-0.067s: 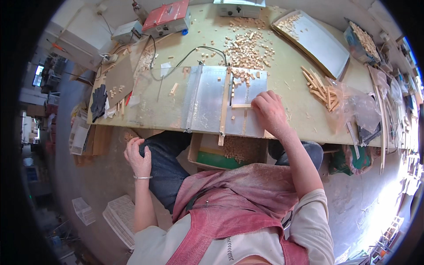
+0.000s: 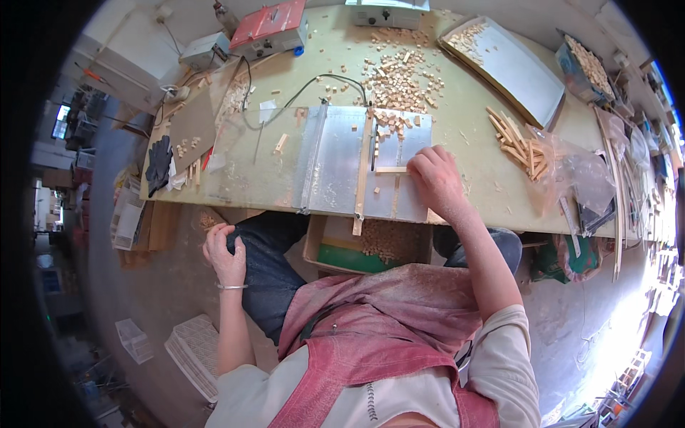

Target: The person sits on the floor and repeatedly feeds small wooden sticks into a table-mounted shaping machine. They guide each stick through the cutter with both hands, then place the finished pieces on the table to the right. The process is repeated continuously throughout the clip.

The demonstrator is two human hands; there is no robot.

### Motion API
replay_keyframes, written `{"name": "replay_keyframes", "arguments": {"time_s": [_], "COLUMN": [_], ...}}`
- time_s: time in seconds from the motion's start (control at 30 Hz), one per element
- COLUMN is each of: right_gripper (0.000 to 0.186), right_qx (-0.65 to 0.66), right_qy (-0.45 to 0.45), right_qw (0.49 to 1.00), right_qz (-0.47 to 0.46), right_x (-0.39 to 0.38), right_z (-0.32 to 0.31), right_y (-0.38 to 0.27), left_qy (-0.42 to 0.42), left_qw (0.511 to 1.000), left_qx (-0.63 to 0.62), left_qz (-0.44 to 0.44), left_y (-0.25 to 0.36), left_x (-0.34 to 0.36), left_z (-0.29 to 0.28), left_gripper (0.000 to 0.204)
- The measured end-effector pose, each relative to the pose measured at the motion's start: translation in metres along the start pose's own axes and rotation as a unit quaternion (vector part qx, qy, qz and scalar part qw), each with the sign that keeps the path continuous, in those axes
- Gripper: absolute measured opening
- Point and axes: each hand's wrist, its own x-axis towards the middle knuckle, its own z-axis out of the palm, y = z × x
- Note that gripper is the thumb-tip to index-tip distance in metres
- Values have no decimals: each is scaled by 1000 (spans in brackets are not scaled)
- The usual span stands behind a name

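Note:
My right hand (image 2: 437, 182) is closed on the right end of a short, pale wooden strip (image 2: 391, 170). The strip lies crosswise on a silver metal plate (image 2: 414, 202), its left end close to a wooden guide bar (image 2: 362, 178) and a dark slot. Just below it sits a small wooden cube (image 2: 377, 190), and more cubes (image 2: 389, 123) gather at the plate's far edge. My left hand (image 2: 225, 255) rests by my left thigh, away from the table, loosely curled, with thumb and fingers apart and nothing visible in it.
Many wooden cubes (image 2: 403, 75) lie scattered beyond the plate. Wooden sticks (image 2: 515, 143) are piled at the right beside a clear plastic bag (image 2: 571, 167). A white tray (image 2: 524, 78) stands at the far right. Under the table edge, an open drawer (image 2: 312, 246) holds cubes. A black cable (image 2: 307, 96) crosses the table.

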Motion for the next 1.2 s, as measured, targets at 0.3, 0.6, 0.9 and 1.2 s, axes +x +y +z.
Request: {"name": "replay_keyframes", "arguments": {"time_s": [0.3,0.6,0.9,1.2], "right_gripper": [10,5,4,8], "right_qx": [4,-23,-45,-130], "right_qy": [-53,-15,-4,154], "right_qw": [998,1000,998,969], "right_qz": [-42,15,33,145], "right_x": [-14,11,53,84], "right_z": [-7,7,24,28], "right_y": [-26,6,36,85], "left_qy": [-18,-28,-32,-32], "left_qw": [1000,999,999,998], "left_qx": [6,19,39,42], "left_qz": [-20,-4,2,23], "left_y": [-2,2,7,12], "left_x": [-3,-2,-5,4], "left_z": [17,18,15,21], "left_gripper": [21,17,17,15]}}
